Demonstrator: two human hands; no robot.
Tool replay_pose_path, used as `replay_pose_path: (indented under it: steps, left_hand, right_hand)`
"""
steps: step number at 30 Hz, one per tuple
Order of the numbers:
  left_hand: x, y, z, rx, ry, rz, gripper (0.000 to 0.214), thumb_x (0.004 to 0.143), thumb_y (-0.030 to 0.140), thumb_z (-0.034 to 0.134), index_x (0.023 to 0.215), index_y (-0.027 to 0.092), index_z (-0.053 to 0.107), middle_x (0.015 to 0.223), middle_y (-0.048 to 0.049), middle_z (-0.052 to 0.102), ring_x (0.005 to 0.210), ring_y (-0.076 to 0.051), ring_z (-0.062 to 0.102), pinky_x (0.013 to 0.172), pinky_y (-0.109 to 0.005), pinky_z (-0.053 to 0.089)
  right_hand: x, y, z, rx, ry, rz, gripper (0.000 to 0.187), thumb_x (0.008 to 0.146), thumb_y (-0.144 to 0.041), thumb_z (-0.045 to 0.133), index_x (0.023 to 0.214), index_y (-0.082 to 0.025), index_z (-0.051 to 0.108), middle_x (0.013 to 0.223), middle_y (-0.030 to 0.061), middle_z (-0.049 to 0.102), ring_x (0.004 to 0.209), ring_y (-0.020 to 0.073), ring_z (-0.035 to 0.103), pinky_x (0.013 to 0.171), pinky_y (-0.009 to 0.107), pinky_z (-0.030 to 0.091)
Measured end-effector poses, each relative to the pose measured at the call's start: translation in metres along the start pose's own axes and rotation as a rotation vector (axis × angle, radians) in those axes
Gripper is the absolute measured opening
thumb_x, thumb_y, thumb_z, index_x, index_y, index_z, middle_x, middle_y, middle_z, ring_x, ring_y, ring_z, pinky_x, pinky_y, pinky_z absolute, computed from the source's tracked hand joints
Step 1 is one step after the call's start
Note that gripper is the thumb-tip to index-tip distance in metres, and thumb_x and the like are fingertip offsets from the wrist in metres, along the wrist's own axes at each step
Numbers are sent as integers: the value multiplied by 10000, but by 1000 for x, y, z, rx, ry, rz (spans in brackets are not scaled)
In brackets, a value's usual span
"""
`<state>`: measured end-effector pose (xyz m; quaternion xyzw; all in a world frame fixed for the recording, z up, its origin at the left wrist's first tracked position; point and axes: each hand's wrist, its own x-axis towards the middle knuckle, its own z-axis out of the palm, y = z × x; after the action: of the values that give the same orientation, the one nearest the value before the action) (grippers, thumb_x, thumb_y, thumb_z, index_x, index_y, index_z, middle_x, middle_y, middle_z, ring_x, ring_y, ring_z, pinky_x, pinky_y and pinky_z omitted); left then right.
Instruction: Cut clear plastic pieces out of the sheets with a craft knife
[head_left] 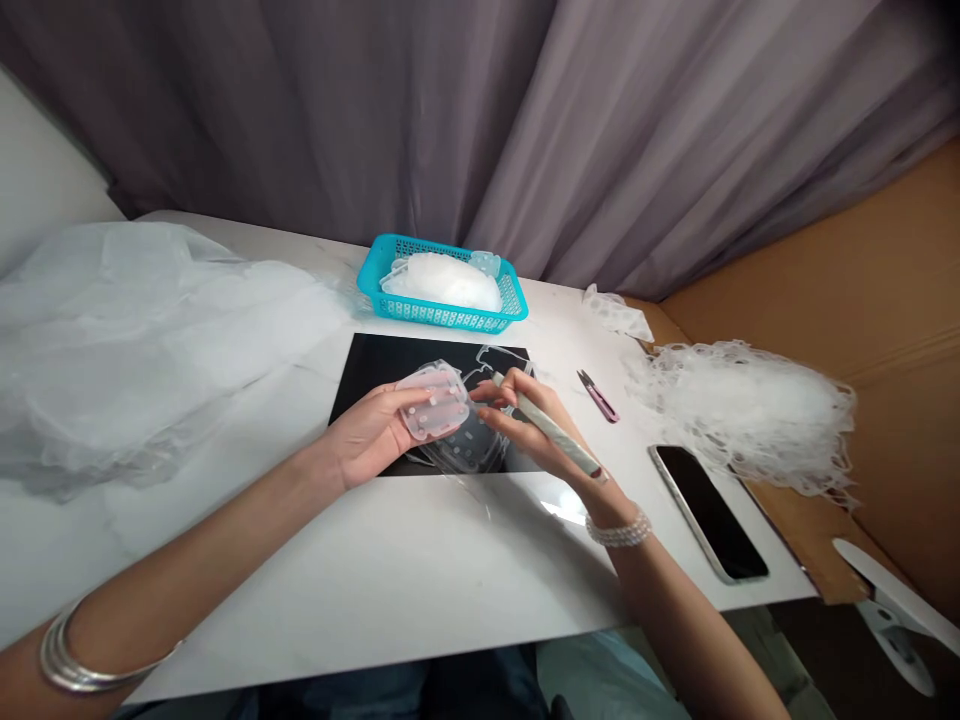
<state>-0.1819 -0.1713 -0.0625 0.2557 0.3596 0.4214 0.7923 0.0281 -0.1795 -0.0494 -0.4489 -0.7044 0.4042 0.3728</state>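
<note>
My left hand (379,430) is closed on a clear, frosted plastic piece (435,402) with rounded corners and small holes, held over the black mat (382,355). Close to its right edge, my right hand (536,415) grips a slim pen-shaped tool (555,435) with a pale, wrapped-looking handle. The tool's dark tip points up and left, and its exact kind is unclear. Right-hand fingertips are beside the plastic piece; whether they touch it cannot be told. Under both hands, more clear plastic pieces (469,450) lie on the mat, partly covered.
Behind the mat stands a blue basket (442,318) holding plastic pieces. A heap of clear plastic (135,340) covers the left side. On the right are pink-handled thread snips (598,395), a phone (712,515) and a pile of stringy plastic scraps (750,410) by a cardboard panel (885,300).
</note>
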Motion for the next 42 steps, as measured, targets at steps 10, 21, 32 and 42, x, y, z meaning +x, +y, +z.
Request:
replay_pose_path:
  steps: [10, 21, 32, 42]
  left_hand:
    - [2, 0, -13, 144, -12, 41, 260, 851, 142, 698, 1104, 154, 755, 1100, -105, 760, 1040, -218, 707, 901, -315, 599]
    - [-7, 2, -6, 678, -51, 310, 208, 885, 355, 663, 982, 221, 790, 983, -25, 752, 909, -174, 673, 779, -240, 492]
    - [-10, 0, -6, 851, 1, 343, 177, 860, 306, 656, 901, 211, 800, 837, -5, 748, 805, -189, 660, 715, -252, 449]
    - [-6, -3, -8, 269, 79, 110, 257, 750, 348, 820, 928, 166, 789, 964, -74, 761, 839, -163, 668, 753, -244, 493]
  right_hand:
    - [2, -3, 4, 2, -112, -4, 282, 874, -179, 571, 748, -238, 325, 830, 2, 645, 841, 160, 616, 741, 285, 424]
    - [11, -28, -4, -120, 54, -65, 297, 902, -265, 589, 731, -240, 348, 959, 69, 715, 923, 197, 661, 751, 310, 444]
    - [29, -51, 7, -127, -112, -34, 385, 881, -387, 652, 705, -232, 347, 785, 9, 656, 722, 149, 561, 674, 293, 428]
    - [3, -22, 5, -85, 63, -17, 338, 1004, -513, 451, 940, -224, 614, 868, 33, 629, 811, 177, 593, 715, 314, 460]
